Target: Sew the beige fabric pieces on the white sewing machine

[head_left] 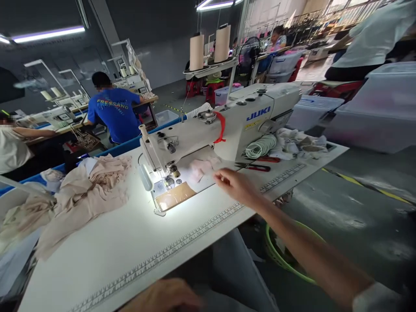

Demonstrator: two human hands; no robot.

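Right hand (234,184), fingers loosely curled, holding nothing, just right of the pink fabric piece (199,169) at frame centre; left hand (162,297) bottom edge, grip unclear.

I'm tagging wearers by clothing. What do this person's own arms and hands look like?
The right hand is bare, with no glove, ring or watch showing; the forearm is bare up to a pale sleeve edge at the frame's corner. The left hand is also bare, and only partly in view.
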